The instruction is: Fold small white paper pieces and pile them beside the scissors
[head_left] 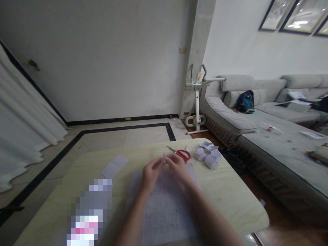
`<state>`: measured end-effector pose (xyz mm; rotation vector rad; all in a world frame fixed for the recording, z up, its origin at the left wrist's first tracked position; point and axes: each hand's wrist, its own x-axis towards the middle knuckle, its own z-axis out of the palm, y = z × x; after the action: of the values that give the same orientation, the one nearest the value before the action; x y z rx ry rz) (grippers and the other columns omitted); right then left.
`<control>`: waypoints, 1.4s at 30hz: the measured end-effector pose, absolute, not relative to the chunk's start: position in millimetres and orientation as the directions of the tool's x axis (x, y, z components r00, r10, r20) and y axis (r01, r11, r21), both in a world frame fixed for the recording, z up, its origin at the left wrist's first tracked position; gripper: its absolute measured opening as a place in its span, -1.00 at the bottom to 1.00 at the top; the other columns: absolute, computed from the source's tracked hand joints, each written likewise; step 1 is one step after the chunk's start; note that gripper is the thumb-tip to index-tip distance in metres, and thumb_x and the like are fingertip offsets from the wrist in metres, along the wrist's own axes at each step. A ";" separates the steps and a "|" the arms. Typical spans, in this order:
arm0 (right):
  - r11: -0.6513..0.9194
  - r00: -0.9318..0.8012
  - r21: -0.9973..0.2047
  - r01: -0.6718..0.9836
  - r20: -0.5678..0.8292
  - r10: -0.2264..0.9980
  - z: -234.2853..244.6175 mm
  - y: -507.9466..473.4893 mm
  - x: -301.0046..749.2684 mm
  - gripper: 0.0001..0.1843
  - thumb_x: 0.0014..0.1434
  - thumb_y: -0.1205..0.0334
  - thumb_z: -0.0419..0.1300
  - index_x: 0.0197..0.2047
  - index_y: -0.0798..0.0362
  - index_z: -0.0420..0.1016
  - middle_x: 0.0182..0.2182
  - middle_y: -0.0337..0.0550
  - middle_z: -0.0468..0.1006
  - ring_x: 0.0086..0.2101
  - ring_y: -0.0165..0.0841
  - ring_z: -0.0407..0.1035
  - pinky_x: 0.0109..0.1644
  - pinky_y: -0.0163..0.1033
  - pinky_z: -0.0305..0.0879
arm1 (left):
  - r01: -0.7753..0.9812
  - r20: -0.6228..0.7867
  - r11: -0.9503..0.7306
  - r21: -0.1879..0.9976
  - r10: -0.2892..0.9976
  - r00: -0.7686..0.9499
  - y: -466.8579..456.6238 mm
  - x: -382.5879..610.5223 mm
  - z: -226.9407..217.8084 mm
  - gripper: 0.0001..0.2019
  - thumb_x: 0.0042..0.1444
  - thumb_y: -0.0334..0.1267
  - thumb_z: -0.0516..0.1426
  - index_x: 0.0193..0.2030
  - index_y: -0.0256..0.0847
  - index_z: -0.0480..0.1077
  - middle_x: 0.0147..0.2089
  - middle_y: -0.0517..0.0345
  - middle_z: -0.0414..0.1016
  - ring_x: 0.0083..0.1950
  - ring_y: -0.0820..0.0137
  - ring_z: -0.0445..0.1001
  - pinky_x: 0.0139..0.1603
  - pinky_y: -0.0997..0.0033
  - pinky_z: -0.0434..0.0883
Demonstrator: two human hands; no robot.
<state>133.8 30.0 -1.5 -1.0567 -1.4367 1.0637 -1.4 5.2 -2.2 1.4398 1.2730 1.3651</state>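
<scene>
Over the far part of a printed sheet of paper (166, 212), my left hand (151, 170) and my right hand (177, 164) meet at the fingertips. Both pinch a small piece of white paper (163, 158), mostly hidden by the fingers. Just beyond my right hand lies a pair of scissors (183, 154) with red handles, its blades pointing left. Several folded white paper pieces (210, 155) sit in a cluster to the right of the scissors. A creased paper slip (115, 165) rests on the table to the left of my left hand.
The pale table (230, 201) has rounded corners. A blurred-out object (87, 215) lies at its left side. A grey sofa (282, 136) with a blue backpack (246, 101) stands on the right. White exercise equipment (196, 102) stands by the wall, and a white curtain (23, 130) hangs at the left.
</scene>
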 end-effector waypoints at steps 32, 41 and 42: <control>0.274 -0.099 -0.951 0.141 0.262 0.960 -5.5 29.6 129.9 -0.84 0.10 0.19 0.14 -0.37 0.08 0.50 -0.44 -0.16 0.53 -0.42 -0.35 0.37 -0.32 -0.29 0.28 | 0.085 0.158 -0.151 0.985 0.983 -0.094 4.2 4.3 -5.1 -0.64 0.09 -0.07 0.09 -0.14 -0.31 0.49 -0.22 -0.03 0.57 -0.22 0.27 0.53 -0.23 0.39 0.45; 0.296 -0.089 -0.931 0.213 0.283 0.955 -6.6 27.7 128.7 -0.83 0.12 0.18 0.12 -0.32 0.09 0.47 -0.43 -0.16 0.51 -0.44 -0.38 0.35 -0.36 -0.32 0.24 | 0.131 0.183 -0.168 0.977 0.977 -0.112 3.6 4.5 -8.3 -0.66 0.12 -0.09 0.07 -0.12 -0.30 0.48 -0.19 -0.02 0.56 -0.23 0.30 0.53 -0.25 0.42 0.44; 0.302 -0.084 -0.924 0.233 0.290 0.953 -6.9 27.7 128.7 -0.84 0.12 0.20 0.12 -0.33 0.09 0.46 -0.44 -0.16 0.51 -0.45 -0.38 0.35 -0.37 -0.32 0.24 | 0.144 0.192 -0.176 0.974 0.975 -0.110 3.8 4.3 -8.9 -0.67 0.13 -0.10 0.06 -0.12 -0.29 0.47 -0.18 -0.02 0.56 -0.22 0.30 0.53 -0.23 0.42 0.44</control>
<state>128.7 27.7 -6.9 -1.1260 -1.5506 0.8874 4.3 3.8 -8.9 1.3878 1.3086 1.3742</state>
